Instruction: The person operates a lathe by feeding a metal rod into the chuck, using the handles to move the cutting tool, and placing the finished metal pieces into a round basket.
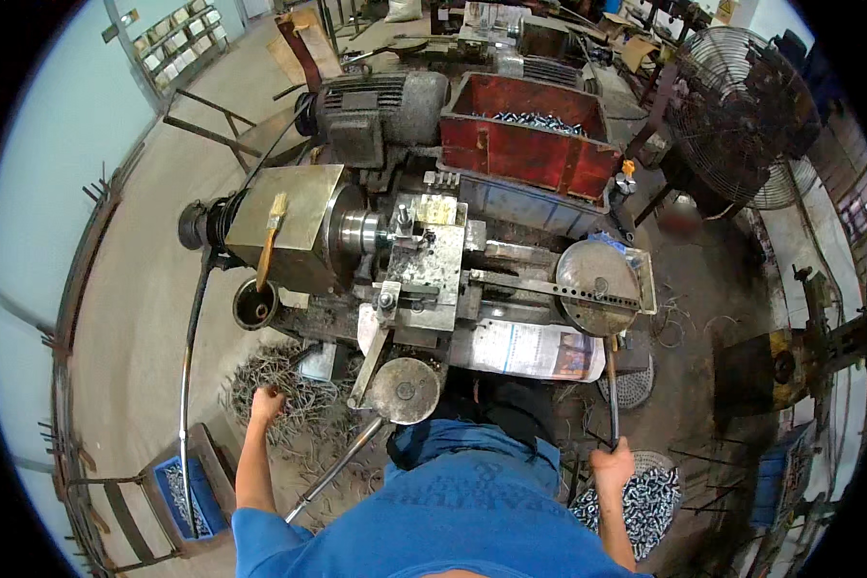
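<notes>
My left hand (268, 404) is closed, held near a heap of curly metal shavings (303, 385); whatever its fingers may hold is too small to make out. On the right, my right hand (612, 466) is wrapped round the lower end of a metal lever (613, 395), which runs up toward a round disc (592, 265). In front of me stands a small lathe with a shiny chuck (359, 233) and a tool slide (432, 275). A second round disc (405, 390) with a long handle (337, 469) sits close to my body.
A brush (270, 241) lies on the headstock cover, above a small pot (255, 304). Behind the lathe stand a motor (380, 108) and a red bin (520, 149) of metal parts. A basket of shiny parts (650, 501), a blue bin (185, 501) and a large fan (737, 116) surround me.
</notes>
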`<state>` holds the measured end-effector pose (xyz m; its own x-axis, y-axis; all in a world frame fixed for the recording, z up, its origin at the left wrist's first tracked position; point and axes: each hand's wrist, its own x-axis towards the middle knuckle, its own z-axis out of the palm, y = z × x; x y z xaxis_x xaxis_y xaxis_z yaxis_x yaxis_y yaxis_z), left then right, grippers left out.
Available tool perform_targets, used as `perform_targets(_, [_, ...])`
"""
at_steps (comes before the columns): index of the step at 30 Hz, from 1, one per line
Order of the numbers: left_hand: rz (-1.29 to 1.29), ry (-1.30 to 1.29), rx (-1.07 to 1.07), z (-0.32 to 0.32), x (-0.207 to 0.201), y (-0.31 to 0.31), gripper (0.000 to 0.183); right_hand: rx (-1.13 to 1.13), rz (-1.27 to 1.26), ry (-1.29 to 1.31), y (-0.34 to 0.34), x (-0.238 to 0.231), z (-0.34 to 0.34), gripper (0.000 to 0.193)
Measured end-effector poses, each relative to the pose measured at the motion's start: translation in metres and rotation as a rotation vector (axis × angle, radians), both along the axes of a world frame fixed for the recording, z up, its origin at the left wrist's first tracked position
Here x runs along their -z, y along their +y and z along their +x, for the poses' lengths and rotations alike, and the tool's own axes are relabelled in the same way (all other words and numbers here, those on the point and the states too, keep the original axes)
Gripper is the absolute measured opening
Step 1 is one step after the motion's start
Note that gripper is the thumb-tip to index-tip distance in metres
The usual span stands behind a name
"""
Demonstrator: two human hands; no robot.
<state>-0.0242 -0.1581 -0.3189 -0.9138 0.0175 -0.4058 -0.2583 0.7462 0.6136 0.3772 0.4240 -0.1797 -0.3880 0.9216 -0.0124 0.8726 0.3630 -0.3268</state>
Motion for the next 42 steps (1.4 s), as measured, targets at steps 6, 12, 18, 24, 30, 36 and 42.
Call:
perform_targets(6, [-0.187,0.172,0.111,-0.029,-0.012,0.033,0.035,-0.063,0.035,-0.052,0.012,0.001,0.006,0.036])
perform_targets(12, [-0.61,0.281,0.515,-0.037,-0.036,0.081,0.045,-0.154,0.381,-0.373,0.158,0.022,0.03,0.026])
perform_targets(18, [-0.643,0.339,0.104,-0.023,0.04,0.12,0.046,-0.187,0.554,-0.26,0.231,0.007,-0.011,0.034])
perform_targets(24, [-0.613,0.293,0.294,-0.021,0.038,0.104,0.05,-0.493,0.508,0.131,0.177,-0.044,-0.092,0.043])
perform_targets(30, [-0.652,0.184,0.507,-0.034,-0.012,0.102,0.044,-1.012,0.299,0.429,0.066,-0.128,-0.239,0.044])
perform_targets(36, [-0.174,0.215,0.252,-0.038,-0.152,0.078,0.04,-1.52,0.397,0.536,-0.058,-0.145,-0.379,0.039])
perform_targets(42, [-0.506,0.778,-0.179,0.0,-0.247,-0.04,0.024,-1.616,0.479,-0.126,-0.123,-0.144,-0.444,0.021])
